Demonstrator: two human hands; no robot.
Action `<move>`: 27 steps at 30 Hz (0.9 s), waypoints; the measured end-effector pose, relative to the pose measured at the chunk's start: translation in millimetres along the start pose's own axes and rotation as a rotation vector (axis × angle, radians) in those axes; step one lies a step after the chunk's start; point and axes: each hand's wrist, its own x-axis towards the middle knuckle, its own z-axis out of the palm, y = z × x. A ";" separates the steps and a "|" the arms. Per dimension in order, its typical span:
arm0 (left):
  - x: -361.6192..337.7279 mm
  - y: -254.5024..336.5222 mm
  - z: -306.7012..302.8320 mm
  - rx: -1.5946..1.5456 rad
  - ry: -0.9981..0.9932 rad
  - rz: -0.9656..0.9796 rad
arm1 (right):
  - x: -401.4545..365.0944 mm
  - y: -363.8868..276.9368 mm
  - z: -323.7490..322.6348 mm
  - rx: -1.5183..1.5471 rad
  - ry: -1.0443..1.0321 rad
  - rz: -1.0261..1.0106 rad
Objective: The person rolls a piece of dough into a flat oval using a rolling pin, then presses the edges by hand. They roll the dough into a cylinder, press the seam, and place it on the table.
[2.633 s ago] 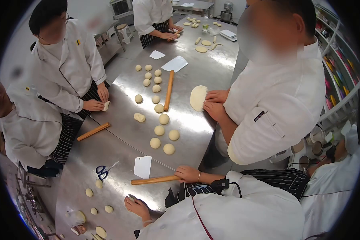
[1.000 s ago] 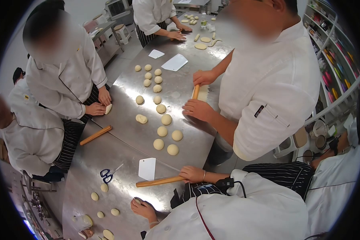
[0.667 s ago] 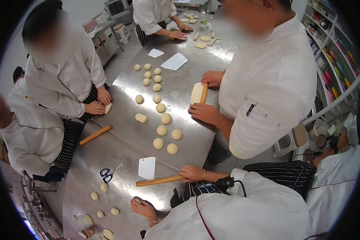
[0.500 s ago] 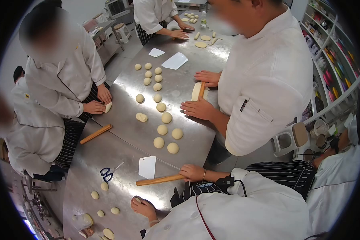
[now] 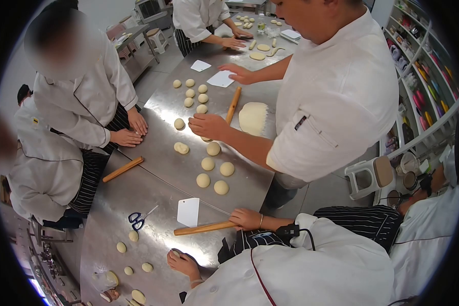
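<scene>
My left hand (image 5: 182,264) rests low on the steel table (image 5: 158,191), its fingers curled around a small pale piece, seemingly dough, that is mostly hidden. My right hand (image 5: 246,219) is closed on the right end of a wooden rolling pin (image 5: 204,228), which lies on the table. Just above this pin is a white scraper (image 5: 188,212). Blue-handled scissors (image 5: 136,220) lie to the left, near several small dough balls (image 5: 121,247).
A co-worker at the right reaches over a flat dough sheet (image 5: 253,118) and another rolling pin (image 5: 233,106). Several dough balls (image 5: 207,163) stand mid-table. Another person's hands (image 5: 129,133) are at the left edge, above a third pin (image 5: 123,169). A stool (image 5: 370,177) stands at the right.
The co-worker at the right has let go of the pin and reached leftward with both hands; that pin now lies left of the dough sheet. My hands have not visibly moved.
</scene>
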 end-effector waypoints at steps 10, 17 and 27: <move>0.1 -1.2 1.4 -0.009 0.005 0.003 | 0.0 0.9 0.3 0.012 0.025 -0.017; -0.1 -2.0 2.2 0.009 -0.001 0.000 | -1.5 1.4 2.3 0.008 0.016 0.000; -0.7 -0.1 0.7 0.000 -0.001 -0.001 | -3.5 3.3 4.8 -0.001 0.020 -0.013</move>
